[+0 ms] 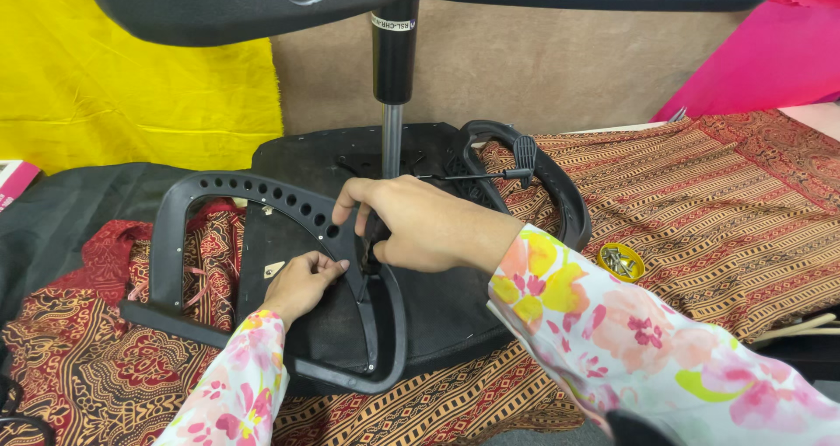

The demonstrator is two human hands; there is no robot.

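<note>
Right hand [420, 223] grips black armrest [262, 192] over patterned cloth [700, 201], yellow backdrop [131, 87] behind.

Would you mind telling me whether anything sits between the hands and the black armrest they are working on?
Nothing visible does: the left hand and right hand both rest directly on the armrest against the seat underside.

Looking like a makeshift home workshop: lying over patterned cloth [700, 201], an upturned office chair seat [350, 236] with armrests [262, 192], beside a small yellow cup of screws [622, 261]; yellow sheet [131, 87] hanging behind.
</note>
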